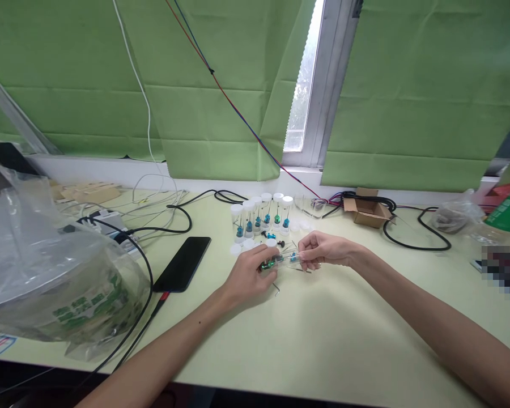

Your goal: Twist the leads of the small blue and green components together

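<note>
My left hand point(250, 275) is closed around a clear tube point(284, 259) lying on its side, with green pieces point(272, 263) near its left end. At the tube's right end, the fingers of my right hand point(321, 250) are pinched together, close to a small blue piece point(294, 257). Behind my hands stand several clear tubes point(249, 218) with white caps, holding blue or green pieces and thin metal rods. A loose blue piece point(271, 236), a black knob point(281, 244) and a white cap point(236, 249) lie before them. Below my left hand is a bent metal key point(276, 290).
A black phone point(182, 263) lies to the left, beside a big plastic bag point(59, 272) and black cables point(148, 255). At the back right sits an open cardboard box point(368, 214) with coiled cable. A green-labelled bottle point(505, 215) lies far right.
</note>
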`<state>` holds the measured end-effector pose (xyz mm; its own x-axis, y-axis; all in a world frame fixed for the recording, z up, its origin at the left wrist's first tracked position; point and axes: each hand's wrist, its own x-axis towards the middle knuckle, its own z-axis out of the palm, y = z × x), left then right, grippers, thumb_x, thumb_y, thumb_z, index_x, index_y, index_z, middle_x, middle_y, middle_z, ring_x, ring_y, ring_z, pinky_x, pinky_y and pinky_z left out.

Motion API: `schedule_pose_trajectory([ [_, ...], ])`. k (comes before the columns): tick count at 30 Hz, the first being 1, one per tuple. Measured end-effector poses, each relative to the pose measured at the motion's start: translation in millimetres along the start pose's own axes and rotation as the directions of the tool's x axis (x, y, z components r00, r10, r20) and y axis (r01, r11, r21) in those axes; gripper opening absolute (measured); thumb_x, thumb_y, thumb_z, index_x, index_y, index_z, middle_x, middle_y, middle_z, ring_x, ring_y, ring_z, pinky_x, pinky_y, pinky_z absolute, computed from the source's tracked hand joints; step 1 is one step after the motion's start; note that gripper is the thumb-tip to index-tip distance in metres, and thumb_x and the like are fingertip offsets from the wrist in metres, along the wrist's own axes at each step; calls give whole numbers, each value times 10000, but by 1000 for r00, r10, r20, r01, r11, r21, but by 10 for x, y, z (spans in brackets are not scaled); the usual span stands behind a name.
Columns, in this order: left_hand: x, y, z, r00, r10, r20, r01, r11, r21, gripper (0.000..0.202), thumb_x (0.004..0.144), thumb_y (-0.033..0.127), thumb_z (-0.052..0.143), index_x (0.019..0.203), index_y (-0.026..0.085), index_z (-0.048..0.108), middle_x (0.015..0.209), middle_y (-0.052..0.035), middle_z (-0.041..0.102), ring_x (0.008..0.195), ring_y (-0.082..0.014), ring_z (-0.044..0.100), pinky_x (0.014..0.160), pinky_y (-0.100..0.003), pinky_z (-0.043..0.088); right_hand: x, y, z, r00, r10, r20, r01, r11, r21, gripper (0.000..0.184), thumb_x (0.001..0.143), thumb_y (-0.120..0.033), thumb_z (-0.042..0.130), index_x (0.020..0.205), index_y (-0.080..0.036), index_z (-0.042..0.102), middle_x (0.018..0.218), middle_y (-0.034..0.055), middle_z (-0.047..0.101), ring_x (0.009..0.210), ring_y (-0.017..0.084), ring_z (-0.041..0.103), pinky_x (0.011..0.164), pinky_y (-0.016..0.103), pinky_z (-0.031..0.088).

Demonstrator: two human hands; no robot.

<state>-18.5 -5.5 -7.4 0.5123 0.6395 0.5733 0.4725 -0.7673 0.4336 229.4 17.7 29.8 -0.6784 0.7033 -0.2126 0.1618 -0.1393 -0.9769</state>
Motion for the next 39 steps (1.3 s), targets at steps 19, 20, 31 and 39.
schedule_pose_trajectory([
  [19,66,14,-5,950,-211,-229,200,977,-71,211,858,281,599,1050,193,596,718,26,573,600,-101,489,589,-224,425,115,88,660,985,-48,-164,-48,842,-538,240,862,-420,634,886,-182,604,833,33,653,679,155,612,581,263,436],
  [20,61,17,4,955,-204,-217,192,979,-74,212,860,273,596,1056,193,592,726,25,580,602,-100,488,583,-222,421,107,107,735,974,-88,-211,-68,768,-637,212,842,-387,656,888,-189,596,867,38,648,742,174,603,611,271,428],
  [31,38,10,60,970,-172,-169,159,983,-89,189,873,255,583,1051,195,598,785,0,629,649,-114,545,586,-220,426,98,279,935,945,-225,-237,-84,533,-842,117,912,-292,533,922,-182,494,1001,92,546,861,224,550,736,339,431],
  [39,43,-13,79,977,-146,-156,138,988,-61,205,872,264,579,1062,187,590,766,4,613,629,-111,528,590,-225,426,87,251,963,961,-212,-178,-84,389,-918,133,891,-70,449,954,-162,523,1004,106,558,784,196,550,631,297,421],
])
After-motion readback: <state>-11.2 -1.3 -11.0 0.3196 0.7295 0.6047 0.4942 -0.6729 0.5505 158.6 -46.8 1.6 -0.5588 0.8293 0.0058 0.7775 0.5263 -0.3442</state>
